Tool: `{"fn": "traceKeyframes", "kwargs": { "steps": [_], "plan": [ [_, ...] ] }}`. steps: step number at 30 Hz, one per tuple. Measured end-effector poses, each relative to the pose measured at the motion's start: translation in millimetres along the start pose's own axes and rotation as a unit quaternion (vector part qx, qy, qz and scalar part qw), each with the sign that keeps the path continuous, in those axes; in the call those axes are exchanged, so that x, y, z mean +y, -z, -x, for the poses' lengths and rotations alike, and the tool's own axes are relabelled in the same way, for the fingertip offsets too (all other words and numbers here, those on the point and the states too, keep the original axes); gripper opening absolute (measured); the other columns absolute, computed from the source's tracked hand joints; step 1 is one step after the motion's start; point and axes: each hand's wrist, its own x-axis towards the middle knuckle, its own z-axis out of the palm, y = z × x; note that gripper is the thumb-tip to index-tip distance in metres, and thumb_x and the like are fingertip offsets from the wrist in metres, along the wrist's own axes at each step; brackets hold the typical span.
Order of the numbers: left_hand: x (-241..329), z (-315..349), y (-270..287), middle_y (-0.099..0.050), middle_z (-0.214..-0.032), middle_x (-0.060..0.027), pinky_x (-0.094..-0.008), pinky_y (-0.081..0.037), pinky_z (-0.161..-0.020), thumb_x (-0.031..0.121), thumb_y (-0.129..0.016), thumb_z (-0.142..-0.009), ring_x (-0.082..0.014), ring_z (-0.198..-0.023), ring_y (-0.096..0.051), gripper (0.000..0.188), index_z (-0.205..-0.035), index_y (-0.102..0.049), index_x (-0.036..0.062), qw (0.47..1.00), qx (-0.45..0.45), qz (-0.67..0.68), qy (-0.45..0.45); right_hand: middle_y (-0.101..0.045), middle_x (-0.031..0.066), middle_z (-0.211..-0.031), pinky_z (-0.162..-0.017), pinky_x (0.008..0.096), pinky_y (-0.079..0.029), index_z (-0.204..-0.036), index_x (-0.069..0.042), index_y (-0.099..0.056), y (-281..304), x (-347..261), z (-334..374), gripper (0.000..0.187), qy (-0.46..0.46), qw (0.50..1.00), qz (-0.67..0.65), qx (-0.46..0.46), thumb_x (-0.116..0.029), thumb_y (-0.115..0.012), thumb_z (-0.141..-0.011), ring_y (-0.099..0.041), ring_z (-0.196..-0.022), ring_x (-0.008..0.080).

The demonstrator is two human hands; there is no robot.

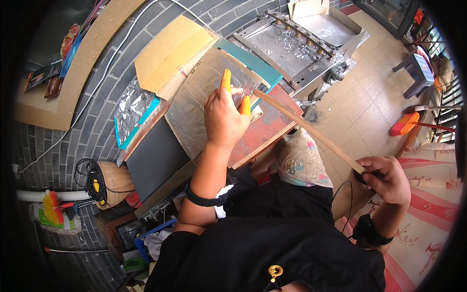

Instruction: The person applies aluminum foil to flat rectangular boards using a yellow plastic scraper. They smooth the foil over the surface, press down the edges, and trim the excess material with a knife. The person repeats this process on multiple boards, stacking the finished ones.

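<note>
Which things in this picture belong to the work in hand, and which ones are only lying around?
Apparently in use:
long wooden stick, held in the right hand
silvery sheet, beneath the left hand
orange finger covers, worn on the left hand

Apparently just around:
orange broom
blue stool
multicoloured duster

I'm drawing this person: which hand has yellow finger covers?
The left hand, with yellow covers on two digits; the right hand shows none.

A grey brick wall (109,80) with pale mortar lines rises along the left and top. Beige floor tiles (357,100) run up to a dark-framed glass panel (388,12); a grey stool with a blue seat (422,69) stands near dark bars (443,54) at the right, bright light showing between them
</note>
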Motion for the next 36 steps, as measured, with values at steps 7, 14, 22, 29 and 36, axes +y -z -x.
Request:
{"fn": "traceKeyframes", "kwargs": {
  "steps": [7, 14, 22, 29, 36],
  "plan": [
    [0.7, -0.8, 0.0, -0.068, -0.096, -0.0061, -0.0419, -0.044, -0.093, 0.013, -0.071, -0.076, -0.0283, -0.098, -0.062, 0.070, -0.136, -0.041, -0.0047, 1.000, 0.005, -0.004, -0.002, -0.054, 0.0079, -0.060, -0.052, 0.0269, -0.041, -0.104, 0.007, -0.062, 0.5, -0.1, -0.3, 0.026, -0.003, 1.000, -0.001, -0.004, 0.009, -0.059, -0.078, -0.050, -0.051, 0.0150],
    [5.3, -3.6, 0.7, -0.068, -0.097, -0.0068, -0.0417, -0.044, -0.093, 0.012, -0.073, -0.075, -0.0285, -0.097, -0.062, 0.069, -0.135, -0.042, -0.0049, 1.000, 0.003, 0.013, 0.002, -0.054, 0.0084, -0.060, -0.052, 0.0272, -0.042, -0.104, 0.007, -0.062, 1.2, -2.7, -2.1, 0.026, 0.004, 1.000, 0.003, -0.009, 0.009, -0.059, -0.078, -0.051, -0.051, 0.0153],
    [2.1, -4.2, -1.0, -0.068, -0.098, -0.0061, -0.0415, -0.044, -0.092, 0.010, -0.071, -0.076, -0.0285, -0.097, -0.062, 0.069, -0.136, -0.041, -0.0045, 1.000, 0.003, 0.007, 0.008, -0.054, 0.0083, -0.059, -0.052, 0.0273, -0.042, -0.105, 0.007, -0.061, 2.1, -3.5, -2.8, 0.027, 0.004, 1.000, 0.007, -0.015, 0.008, -0.059, -0.078, -0.051, -0.051, 0.0155],
    [1.3, -4.0, -1.7, -0.068, -0.098, -0.0070, -0.0417, -0.044, -0.093, 0.009, -0.069, -0.077, -0.0288, -0.098, -0.061, 0.067, -0.135, -0.041, -0.0048, 1.000, 0.001, 0.001, 0.013, -0.055, 0.0083, -0.060, -0.051, 0.0276, -0.043, -0.104, 0.008, -0.061, 2.2, -2.9, -1.8, 0.027, 0.011, 1.000, 0.013, -0.010, 0.008, -0.059, -0.077, -0.053, -0.050, 0.0161],
    [1.2, -4.0, -1.9, -0.068, -0.099, -0.0071, -0.0418, -0.044, -0.093, 0.009, -0.069, -0.077, -0.0288, -0.097, -0.062, 0.067, -0.136, -0.040, -0.0055, 1.000, 0.006, -0.001, 0.004, -0.055, 0.0082, -0.060, -0.051, 0.0276, -0.043, -0.104, 0.007, -0.061, 2.9, -3.0, -1.4, 0.027, 0.008, 1.000, 0.013, -0.014, 0.008, -0.059, -0.077, -0.053, -0.050, 0.0163]
  ]
}}
